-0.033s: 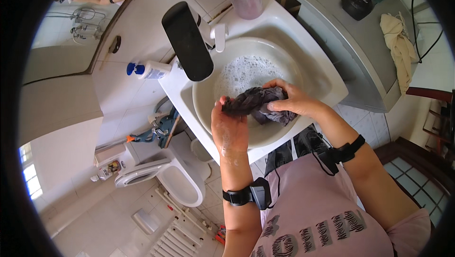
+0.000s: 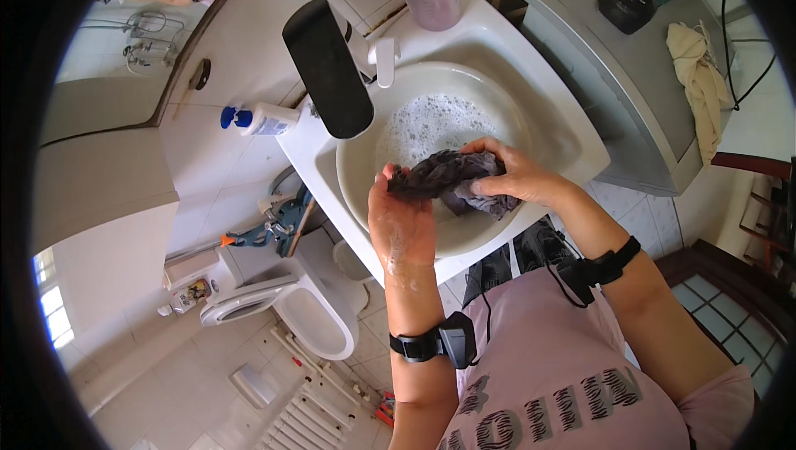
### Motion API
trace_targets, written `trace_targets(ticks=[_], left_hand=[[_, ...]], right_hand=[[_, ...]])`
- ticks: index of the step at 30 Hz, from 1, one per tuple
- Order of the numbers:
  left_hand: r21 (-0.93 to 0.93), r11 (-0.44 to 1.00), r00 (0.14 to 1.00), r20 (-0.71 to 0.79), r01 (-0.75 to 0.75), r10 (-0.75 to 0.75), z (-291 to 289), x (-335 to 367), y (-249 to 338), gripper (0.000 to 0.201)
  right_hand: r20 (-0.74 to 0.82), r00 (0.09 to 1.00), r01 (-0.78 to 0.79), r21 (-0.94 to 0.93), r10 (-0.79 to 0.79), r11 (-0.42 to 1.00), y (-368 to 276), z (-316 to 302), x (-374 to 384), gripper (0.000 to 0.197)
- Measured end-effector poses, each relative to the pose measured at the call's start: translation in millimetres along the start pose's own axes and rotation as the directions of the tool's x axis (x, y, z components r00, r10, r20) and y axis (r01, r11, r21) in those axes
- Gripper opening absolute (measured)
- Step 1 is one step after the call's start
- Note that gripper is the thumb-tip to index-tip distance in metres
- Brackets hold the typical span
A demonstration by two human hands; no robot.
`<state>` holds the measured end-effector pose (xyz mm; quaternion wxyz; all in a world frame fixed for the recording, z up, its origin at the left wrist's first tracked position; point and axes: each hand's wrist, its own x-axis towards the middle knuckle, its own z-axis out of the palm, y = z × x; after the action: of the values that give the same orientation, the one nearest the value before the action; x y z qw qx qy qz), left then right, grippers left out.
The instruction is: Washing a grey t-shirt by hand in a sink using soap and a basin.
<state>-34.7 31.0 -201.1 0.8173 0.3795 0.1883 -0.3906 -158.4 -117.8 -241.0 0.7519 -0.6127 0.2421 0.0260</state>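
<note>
A wet, dark grey cloth (image 2: 452,176) is bunched and twisted between my two hands over a pale round basin (image 2: 358,211). My left hand (image 2: 402,216) grips the cloth's left end, palm turned up, with suds on the wrist. At the other end, my right hand (image 2: 514,176) has its fingers and thumb closed around the cloth, part of which hangs below the grip. Foamy water (image 2: 431,122) lies in the basin, which sits inside a white sink (image 2: 572,147). What the cloth is exactly cannot be made out.
A black-topped faucet (image 2: 327,68) juts over the basin's left rim. Beside it lies a white pump bottle (image 2: 265,120) with a blue top. A clear bottle (image 2: 435,2) stands at the sink's back corner. On the right, a grey cabinet (image 2: 613,77) bears a dark jar and a beige cloth (image 2: 695,77).
</note>
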Motion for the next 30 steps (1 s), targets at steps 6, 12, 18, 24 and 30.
trace_targets(ticks=[6,12,18,24,30], left_hand=[[0.003,0.998,0.998,0.009,-0.070,0.070,27.3,-18.0,6.9,0.017],[0.016,0.996,0.995,0.042,-0.090,0.089,31.5,-20.3,6.6,0.021],[0.184,0.981,0.998,0.041,-0.056,0.050,24.0,-7.9,-18.9,0.032],[0.273,0.949,0.988,0.043,-0.157,0.150,-1.7,-0.4,-41.0,0.022],[0.213,0.938,0.960,-0.008,-0.273,0.281,15.1,-11.3,-35.0,0.025]], right_hand=[[0.051,0.998,0.036,0.057,-0.039,0.998,-5.4,4.1,-5.9,0.054],[-0.017,0.995,0.094,0.009,-0.093,0.996,-5.2,5.4,-5.3,0.047],[-0.098,0.966,0.229,-0.094,-0.238,0.969,-20.0,22.7,-4.1,0.042],[0.018,0.821,0.528,-0.401,-0.570,0.748,-20.9,49.9,-1.5,0.077],[-0.093,0.900,0.355,-0.411,-0.426,0.840,6.1,41.2,-8.0,0.084]])
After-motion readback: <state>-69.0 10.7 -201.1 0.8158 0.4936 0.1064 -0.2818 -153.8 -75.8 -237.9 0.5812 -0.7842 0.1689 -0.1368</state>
